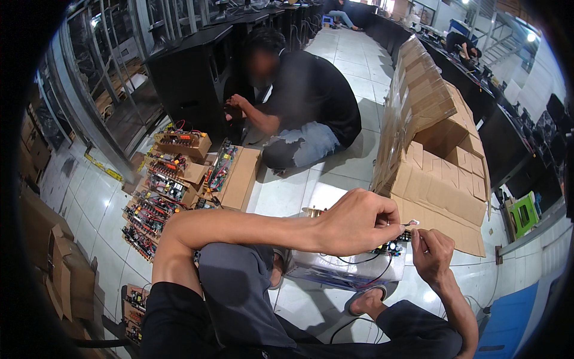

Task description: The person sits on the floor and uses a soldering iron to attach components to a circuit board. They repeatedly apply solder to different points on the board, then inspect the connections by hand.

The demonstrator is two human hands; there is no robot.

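My left hand (359,224) reaches across from the left, thumb and forefinger closed in a pinch. From its fingertips pokes a short dark wire end (411,223) with a small pale tip. Just to the right, my right hand (433,254) is also closed, its fingertips close to that wire end; what they hold is too small to make out. Below the hands a circuit board (391,246) with blue and black parts, partly covered by my left hand, lies on a white plastic-wrapped box (341,268). Black and red wires trail from the board across the box.
Rows of circuit boards (170,182) on cardboard stand left. Beyond them a person (317,102) crouches by a black cabinet (191,90). An open cardboard box (442,197) rises at right, near a green plastic stool (523,215) and a blue panel (514,317). A spool (312,212) sits behind my left wrist.
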